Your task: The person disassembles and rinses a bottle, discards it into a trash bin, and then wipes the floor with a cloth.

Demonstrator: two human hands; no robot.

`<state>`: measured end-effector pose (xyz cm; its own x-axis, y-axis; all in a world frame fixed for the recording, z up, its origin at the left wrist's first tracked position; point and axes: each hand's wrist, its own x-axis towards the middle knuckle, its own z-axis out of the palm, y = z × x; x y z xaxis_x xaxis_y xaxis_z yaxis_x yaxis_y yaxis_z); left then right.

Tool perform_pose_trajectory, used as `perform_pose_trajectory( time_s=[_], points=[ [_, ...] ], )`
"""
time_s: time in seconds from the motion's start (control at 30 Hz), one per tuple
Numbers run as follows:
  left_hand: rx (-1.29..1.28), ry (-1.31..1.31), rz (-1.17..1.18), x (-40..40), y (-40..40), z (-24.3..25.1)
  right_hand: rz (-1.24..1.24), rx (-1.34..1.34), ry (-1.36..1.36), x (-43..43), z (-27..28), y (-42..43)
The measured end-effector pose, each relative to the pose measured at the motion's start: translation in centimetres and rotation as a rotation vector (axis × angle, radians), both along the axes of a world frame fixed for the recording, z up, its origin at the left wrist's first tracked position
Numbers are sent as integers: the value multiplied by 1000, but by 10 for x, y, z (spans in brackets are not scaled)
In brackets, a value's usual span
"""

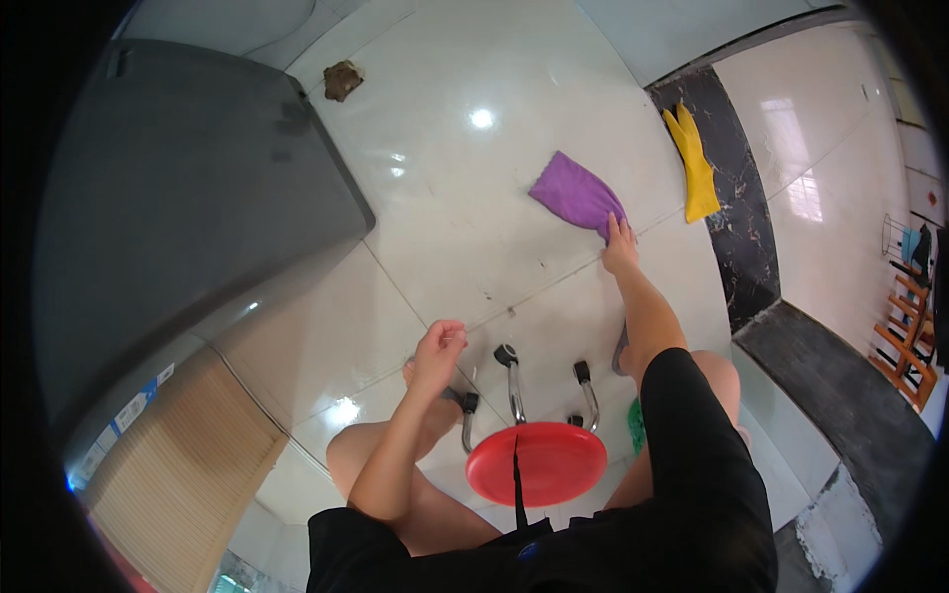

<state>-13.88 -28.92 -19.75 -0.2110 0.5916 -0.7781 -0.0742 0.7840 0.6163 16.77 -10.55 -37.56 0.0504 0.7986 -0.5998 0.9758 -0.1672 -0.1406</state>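
Note:
A purple cloth [578, 194] lies spread on the tiled floor. My right hand [621, 241] rests at its lower right end, with fingers on the fabric; whether they pinch it is hard to see. My left hand [441, 352] hangs above the floor near my left foot, fingers curled, touching no object. On the dark stone strip at the right lies a pair of yellow rubber gloves [695, 167]. A brown crumpled item [342, 81] sits on the floor at the upper left.
A red round stool [537, 463] with metal legs stands between my legs. A large dark grey appliance [200, 170] fills the left side, above a ribbed beige panel [174, 459]. A dark stone sill [823, 385] runs at the right; orange-framed furniture [908, 341] stands beyond.

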Motion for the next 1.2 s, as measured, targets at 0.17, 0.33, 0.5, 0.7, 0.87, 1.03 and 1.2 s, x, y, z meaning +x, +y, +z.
perform_pose_trajectory(
  time_s=[0.17,0.33,0.5,0.7,0.87,1.03,1.2],
  points=[
    [121,106,-118,-35,1,-2,-201,75,-32,-36,-15,-34],
    [325,320,-234,-67,13,-14,-164,105,-65,-89,-49,-102],
    [573,545,-352,-58,12,0,-294,132,491,-108,-34,-133],
    [520,582,-442,-63,-12,-22,-647,-76,1182,-142,100,-124],
    [680,672,-410,-53,-38,-14,-248,-464,1158,-117,211,-124],
    [494,246,-797,-25,-40,27,290,-474,1095,-89,296,-138],
    [437,274,-632,10,-20,56,238,-444,906,-57,290,-110]
  ],
)
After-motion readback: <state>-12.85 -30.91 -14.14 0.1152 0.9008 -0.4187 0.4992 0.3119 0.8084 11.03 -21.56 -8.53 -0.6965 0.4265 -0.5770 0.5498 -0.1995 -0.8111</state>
